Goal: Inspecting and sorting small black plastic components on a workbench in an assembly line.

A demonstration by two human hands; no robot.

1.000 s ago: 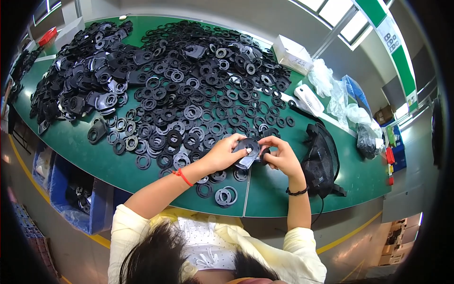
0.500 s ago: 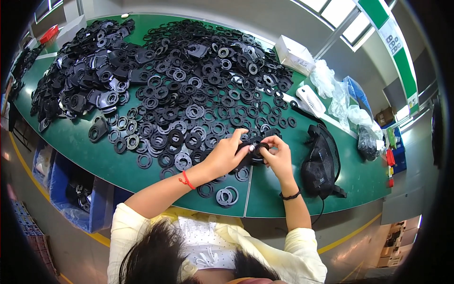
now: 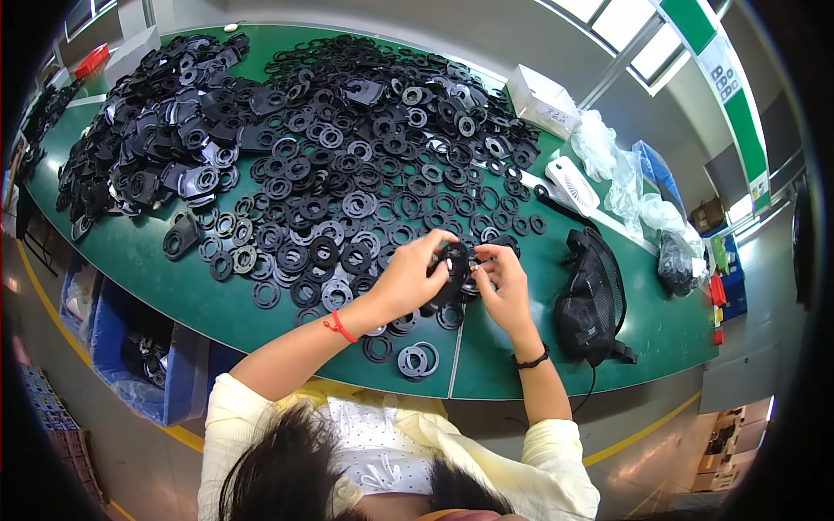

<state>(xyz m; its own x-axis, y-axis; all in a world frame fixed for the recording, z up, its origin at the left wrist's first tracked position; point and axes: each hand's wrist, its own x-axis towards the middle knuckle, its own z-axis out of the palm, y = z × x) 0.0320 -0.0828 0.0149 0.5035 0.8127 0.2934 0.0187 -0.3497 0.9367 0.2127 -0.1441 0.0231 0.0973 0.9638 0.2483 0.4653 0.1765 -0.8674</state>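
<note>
Black held part (image 3: 455,280), green tabletop (image 3: 508,352)

Worn on the head, the left of two side-by-side fisheye cameras looks down and forward past the wearer's white dotted top (image 3: 369,434). Near the lens, the left hand (image 3: 410,280) and right hand (image 3: 504,286) fall just below mid-frame; the green table (image 3: 660,330) bows toward the rim, with a window (image 3: 658,54) farther off, upper right.

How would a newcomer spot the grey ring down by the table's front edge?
On the big green table, follow the pale seam to the front edge. Just left of it lies the grey ring, overlapping a thinner ring. It is paler than the black ring on its left.
</note>
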